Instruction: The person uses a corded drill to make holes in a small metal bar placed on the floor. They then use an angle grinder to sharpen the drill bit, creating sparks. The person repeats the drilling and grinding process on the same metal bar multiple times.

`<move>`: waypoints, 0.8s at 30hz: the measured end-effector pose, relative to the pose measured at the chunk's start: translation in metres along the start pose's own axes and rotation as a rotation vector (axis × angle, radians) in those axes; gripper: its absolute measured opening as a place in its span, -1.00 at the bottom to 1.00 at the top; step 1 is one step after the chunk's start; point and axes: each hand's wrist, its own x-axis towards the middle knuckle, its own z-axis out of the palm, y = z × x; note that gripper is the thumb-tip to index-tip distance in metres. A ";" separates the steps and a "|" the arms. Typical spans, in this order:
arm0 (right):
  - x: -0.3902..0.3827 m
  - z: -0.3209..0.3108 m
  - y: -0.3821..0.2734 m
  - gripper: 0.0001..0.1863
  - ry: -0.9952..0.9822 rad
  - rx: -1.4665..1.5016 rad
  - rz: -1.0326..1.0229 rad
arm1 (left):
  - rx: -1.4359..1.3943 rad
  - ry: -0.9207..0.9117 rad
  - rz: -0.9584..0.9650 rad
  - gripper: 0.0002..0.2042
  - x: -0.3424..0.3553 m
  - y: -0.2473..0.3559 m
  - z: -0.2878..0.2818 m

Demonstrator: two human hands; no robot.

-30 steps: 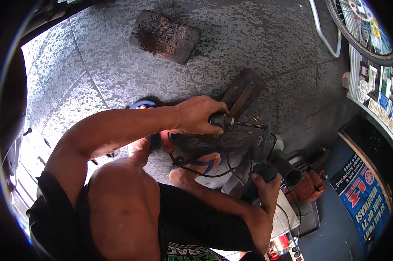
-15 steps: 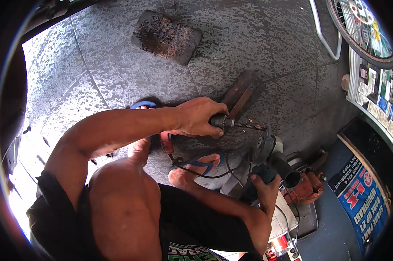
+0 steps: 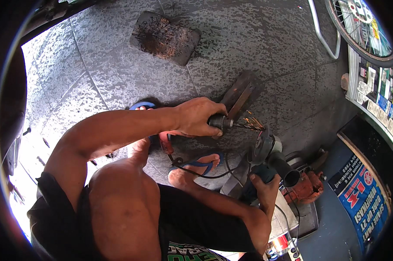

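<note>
Around the black chuck end of a red power drill point(image 3: 166, 142), my left hand point(image 3: 198, 116) is closed. A twisted drill bit point(image 3: 246, 126) sticks out of the chuck to the right. Its tip meets the rim of the disc on an angle grinder point(image 3: 272, 150), and orange sparks fly up from the contact. My right hand point(image 3: 266, 189) is wrapped round the grinder's dark teal body; part of the grip is hidden behind the fingers. Most of the drill's body lies behind my left forearm.
Angled metal bars point(image 3: 240, 95) lie on the tiled floor just beyond the drill. Farther off is a charred block point(image 3: 165, 38). Cables point(image 3: 209, 176) run past my sandaled feet. A red-orange machine point(image 3: 307, 187) stands right of the grinder, near a blue sign board point(image 3: 363, 195). A spoked wheel point(image 3: 385, 61) is upper right.
The sparks at the drill bit's tip have grown from a few specks to a brighter spray. Both hands have stayed nearly in place.
</note>
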 end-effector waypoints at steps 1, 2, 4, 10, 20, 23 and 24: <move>0.000 0.000 0.000 -0.41 -0.005 0.005 0.004 | 0.006 0.006 0.011 -0.45 0.000 -0.001 0.000; 0.000 0.000 -0.001 -0.42 -0.010 0.010 0.007 | 0.013 0.012 0.022 -0.45 0.000 -0.002 0.001; 0.000 0.000 -0.001 -0.43 -0.008 0.002 0.008 | 0.018 0.018 0.027 -0.46 0.000 -0.003 0.002; -0.003 0.004 -0.014 -0.47 -0.017 0.031 0.062 | 0.001 0.011 0.019 -0.46 -0.001 0.000 0.001; -0.001 0.002 -0.007 -0.53 -0.004 0.002 0.022 | 0.016 0.001 0.013 -0.45 0.000 -0.003 0.001; 0.001 -0.001 0.002 -0.59 0.003 -0.019 -0.010 | 0.012 -0.005 -0.008 -0.45 0.000 0.002 -0.001; 0.001 -0.001 0.004 -0.61 0.003 -0.026 -0.013 | 0.007 -0.006 -0.016 -0.45 0.000 0.003 -0.002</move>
